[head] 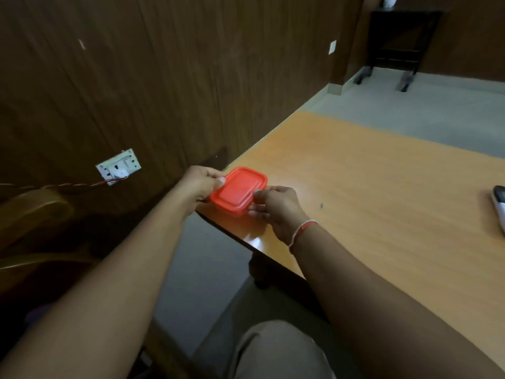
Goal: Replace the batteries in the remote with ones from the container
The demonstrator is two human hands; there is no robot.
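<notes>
both hands (200,184) (276,206) forward, fingers (218,182) curled in grip

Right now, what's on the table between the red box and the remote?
Nothing much: in the head view, bare table runs from the red box to the remote, apart from one tiny dark speck.

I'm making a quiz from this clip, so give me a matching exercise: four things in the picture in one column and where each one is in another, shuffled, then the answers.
Things:
1. red container
2. remote
3. wall socket
4. thread bracelet

Places:
A. on the right wrist
B. right edge of the table
C. on the wood-panelled wall, left
D. table's near corner, between the left hand and right hand

Pairs: 1-D, 2-B, 3-C, 4-A
</notes>
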